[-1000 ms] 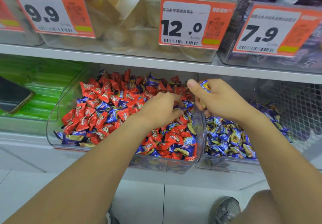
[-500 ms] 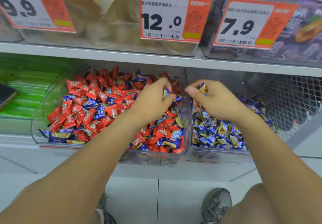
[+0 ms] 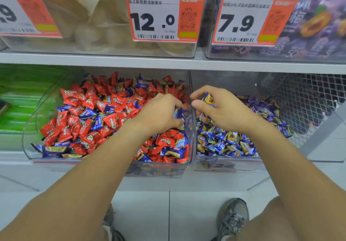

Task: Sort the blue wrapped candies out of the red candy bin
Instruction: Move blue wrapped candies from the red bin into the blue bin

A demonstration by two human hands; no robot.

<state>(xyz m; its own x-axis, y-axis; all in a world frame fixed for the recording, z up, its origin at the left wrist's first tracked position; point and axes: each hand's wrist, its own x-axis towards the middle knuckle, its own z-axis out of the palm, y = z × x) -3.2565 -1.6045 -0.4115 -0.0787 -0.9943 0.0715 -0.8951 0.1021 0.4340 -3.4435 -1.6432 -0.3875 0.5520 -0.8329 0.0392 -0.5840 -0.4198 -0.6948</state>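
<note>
On a shop shelf (image 3: 168,63), sorting far from done: many blue candies (image 3: 97,122) still in red bin (image 3: 28,128), left hand (image 3: 159,115) gripping 1, right hand (image 3: 221,109) fingers pinching another over blue bin (image 3: 224,165).

This is a shop. Orange price tags (image 3: 164,15) hang above the hands. Clear bins (image 3: 187,164) of candy sit on shelves (image 3: 112,62).

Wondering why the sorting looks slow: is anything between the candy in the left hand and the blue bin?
Yes. The clear bin wall stands between the left hand, gripping a blue candy, and the blue bin.
</note>
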